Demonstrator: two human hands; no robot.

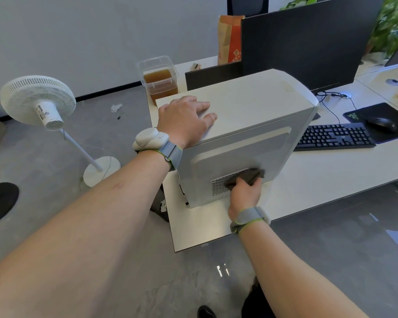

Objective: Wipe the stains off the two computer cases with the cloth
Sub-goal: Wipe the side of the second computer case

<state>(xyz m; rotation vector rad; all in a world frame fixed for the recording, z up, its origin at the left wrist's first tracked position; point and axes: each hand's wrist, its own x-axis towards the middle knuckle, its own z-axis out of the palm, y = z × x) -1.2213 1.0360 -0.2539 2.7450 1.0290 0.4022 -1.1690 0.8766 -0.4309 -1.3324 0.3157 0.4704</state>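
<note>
At the left of the frame a fan (37, 97) stands on the floor, apart from the work. The left hand (184, 118), just left of centre, lies flat with straight fingers on top of the white case (251, 111), seemingly to steady it; it grips nothing. The case stands at the centre of the frame, on the desk (331, 171) corner. Low on its near side panel, the right hand (245, 195) clutches the dark cloth (251, 175) and presses it against the panel beside the vent grille (223, 183).

Progress looks partial: a faint yellowish mark shows on the case top toward the upper right, so that face seems to need wiping. Only one case is in view; the second looks still to be done.
</note>
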